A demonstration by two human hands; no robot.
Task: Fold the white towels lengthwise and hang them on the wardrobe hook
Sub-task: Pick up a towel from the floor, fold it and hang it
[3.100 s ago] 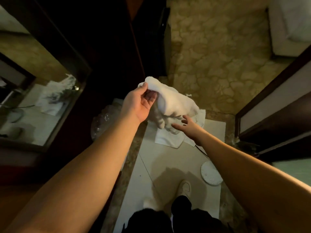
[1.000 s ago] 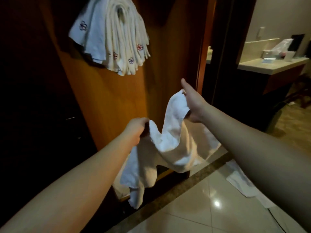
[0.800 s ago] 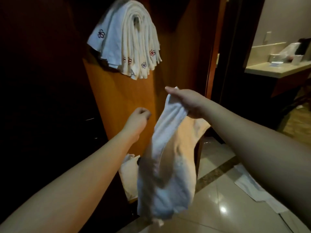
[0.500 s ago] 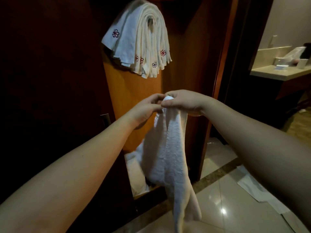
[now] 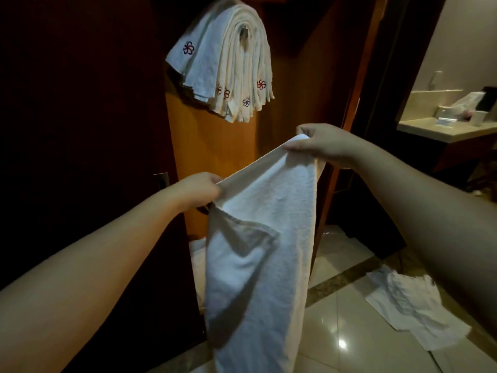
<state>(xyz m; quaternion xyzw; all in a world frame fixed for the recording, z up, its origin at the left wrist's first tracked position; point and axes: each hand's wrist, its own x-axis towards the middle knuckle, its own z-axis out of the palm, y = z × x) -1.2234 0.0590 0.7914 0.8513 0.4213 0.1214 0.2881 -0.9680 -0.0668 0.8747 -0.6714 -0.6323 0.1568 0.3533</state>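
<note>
The white towel [image 5: 265,254] hangs in front of the wardrobe door [image 5: 215,157], stretched by its top edge between two hands so its length drops straight for a lengthwise fold. The left hand [image 5: 200,189] pinches one upper corner low; the right hand [image 5: 322,145] grips the other corner higher, each grip closed on cloth. Above, folded towels [image 5: 228,63] drape over the hook [image 5: 244,33], mostly hidden. More white cloth [image 5: 411,305] lies on the tiled floor [image 5: 349,332].

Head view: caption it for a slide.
Both hands, left hand and right hand, stretch a white towel below the hung towels.
</note>
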